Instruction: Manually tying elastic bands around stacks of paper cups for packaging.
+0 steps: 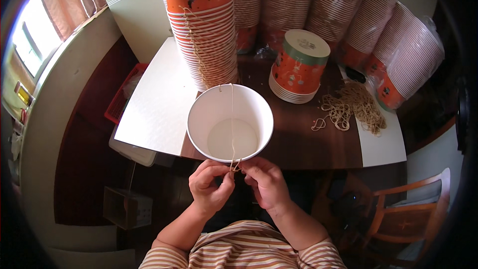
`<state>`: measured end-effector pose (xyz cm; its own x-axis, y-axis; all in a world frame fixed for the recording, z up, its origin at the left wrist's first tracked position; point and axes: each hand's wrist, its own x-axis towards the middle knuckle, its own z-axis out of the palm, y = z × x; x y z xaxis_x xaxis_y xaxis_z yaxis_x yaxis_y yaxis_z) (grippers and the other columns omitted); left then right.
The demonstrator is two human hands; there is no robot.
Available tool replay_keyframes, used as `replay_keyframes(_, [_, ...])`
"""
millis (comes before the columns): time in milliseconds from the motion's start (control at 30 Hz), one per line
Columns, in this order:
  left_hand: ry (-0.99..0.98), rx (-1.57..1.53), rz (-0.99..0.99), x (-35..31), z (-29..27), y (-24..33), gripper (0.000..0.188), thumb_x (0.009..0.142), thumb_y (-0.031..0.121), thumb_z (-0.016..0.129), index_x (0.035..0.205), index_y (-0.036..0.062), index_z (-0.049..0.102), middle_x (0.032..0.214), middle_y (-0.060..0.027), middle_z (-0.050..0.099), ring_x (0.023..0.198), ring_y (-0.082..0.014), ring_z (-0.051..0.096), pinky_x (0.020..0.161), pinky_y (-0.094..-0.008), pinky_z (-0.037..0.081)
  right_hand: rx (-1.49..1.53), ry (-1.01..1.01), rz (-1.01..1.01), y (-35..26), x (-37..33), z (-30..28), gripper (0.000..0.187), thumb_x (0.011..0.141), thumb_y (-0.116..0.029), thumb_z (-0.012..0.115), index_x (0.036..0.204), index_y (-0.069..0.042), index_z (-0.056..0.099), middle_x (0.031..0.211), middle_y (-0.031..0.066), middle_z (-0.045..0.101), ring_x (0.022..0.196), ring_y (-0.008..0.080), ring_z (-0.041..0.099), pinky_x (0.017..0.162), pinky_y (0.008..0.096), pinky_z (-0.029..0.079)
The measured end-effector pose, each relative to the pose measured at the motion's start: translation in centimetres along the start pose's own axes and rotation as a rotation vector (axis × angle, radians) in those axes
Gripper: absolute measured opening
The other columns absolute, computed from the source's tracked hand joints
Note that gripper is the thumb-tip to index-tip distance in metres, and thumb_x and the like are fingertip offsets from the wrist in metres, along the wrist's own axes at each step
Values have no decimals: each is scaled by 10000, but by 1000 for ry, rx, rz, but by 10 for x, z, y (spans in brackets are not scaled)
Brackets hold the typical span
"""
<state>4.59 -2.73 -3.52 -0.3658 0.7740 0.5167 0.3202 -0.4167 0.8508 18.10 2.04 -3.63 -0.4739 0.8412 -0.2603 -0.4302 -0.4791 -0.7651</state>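
Note:
A large white paper cup (219,114) sits open-mouthed in front of me at the near edge of the dark wooden table (298,139). A thin tan rubber band (232,119) stretches across its mouth from the far rim to the near rim. My left hand (210,185) and my right hand (266,183) meet at the near rim, both pinching the end of that band between fingertips. Behind the cup rises a tall stack of orange and white cups (204,25) with bands hanging down its side.
A shorter upside-down stack of orange cups (298,67) stands right of centre, a heap of loose rubber bands (354,107) beside it. Sleeves of cups in plastic (398,35) line the back. White board (159,99) at left, red basket (119,100), wooden chair (408,214) at right.

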Motion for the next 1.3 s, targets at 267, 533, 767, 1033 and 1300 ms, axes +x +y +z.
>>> replay_keyframes(267, [-6, -204, -201, -2, -2, -1, 56, 773, -71, 647, 818, -39, 636, 817, -79, 620, 673, -109, 587, 591, -228, 469, -388, 20, -374, -4, -1, 4, 141, 903, -117, 618, 976, 1, 643, 930, 47, 665, 868, 97, 595, 807, 232, 469])
replay_keyframes(533, [-26, -204, -127, -3, 1, -1, 56, 798, -70, 641, 848, -45, 646, 851, -86, 627, 708, -112, 590, 596, -214, 462, -97, -107, -251, 8, -3, 4, 142, 894, -101, 636, 998, -6, 651, 933, 22, 664, 855, 60, 583, 797, 217, 472])
replay_keyframes(767, [-29, -161, -147, 0, 0, 1, 72, 803, -91, 616, 854, -54, 651, 845, -88, 626, 709, -118, 591, 605, -217, 464, -225, -34, -295, 5, 0, 1, 129, 875, -72, 635, 976, 7, 640, 942, 72, 675, 867, 105, 615, 834, 252, 485])
replay_keyframes(1033, [-31, -147, -160, -2, 1, -1, 52, 814, -83, 612, 852, -64, 643, 843, -86, 615, 711, -112, 589, 602, -213, 466, -134, -100, -311, 4, 1, 6, 110, 891, -92, 629, 974, -21, 641, 920, 9, 653, 830, 48, 571, 773, 211, 468])
replay_keyframes(1300, [9, -64, -79, 2, -2, 3, 120, 763, -70, 645, 877, -35, 644, 825, -91, 609, 630, -112, 579, 553, -213, 464, -51, -93, -225, 2, 1, 6, 150, 891, -73, 598, 1012, -1, 651, 954, 48, 666, 879, 95, 593, 831, 234, 458])
